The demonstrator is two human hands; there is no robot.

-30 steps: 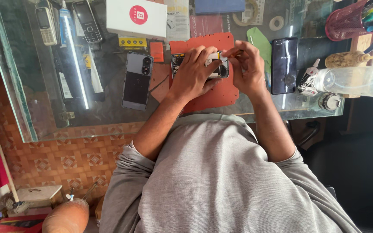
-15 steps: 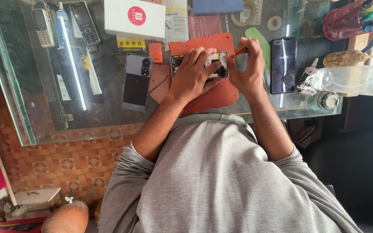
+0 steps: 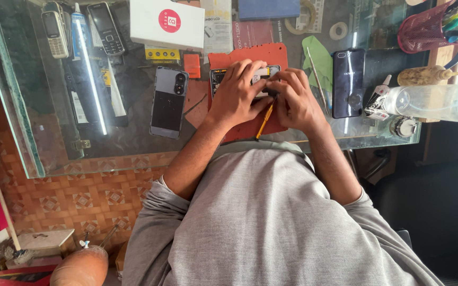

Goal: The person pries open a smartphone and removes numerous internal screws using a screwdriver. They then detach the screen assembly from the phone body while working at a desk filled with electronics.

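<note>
Opened phone (image 3: 245, 79) lies flat on red mat (image 3: 250, 55) at the middle of glass desk (image 3: 38, 106), insides facing up, mostly covered by both hands. Left hand (image 3: 237, 95) sits on top of the phone, fingers curled down over its middle and left part, pressing it to the mat. Right hand (image 3: 295, 98) is just beside, touching the phone's right end, fingers pinched together over it. Orange-handled tool (image 3: 263, 119) pokes out between the two hands, slanting down toward the near edge of the mat; looks pinched in the right hand, the tip is hidden under the fingers. Hands touch each other above the phone.

Grey phone back (image 3: 168, 100) lies face down left of the mat, near the left hand but apart from it. Black phone (image 3: 348, 82) lies right of the right hand, with a thin metal rod (image 3: 316, 79) and green sheet (image 3: 319, 58) between them. White box (image 3: 168, 24) at the far side of the desk. Two old keypad phones (image 3: 54, 34) at the far left corner. Clear bottle (image 3: 430, 100) on its side at the right end, maroon pen cup (image 3: 425, 26) beyond it
</note>
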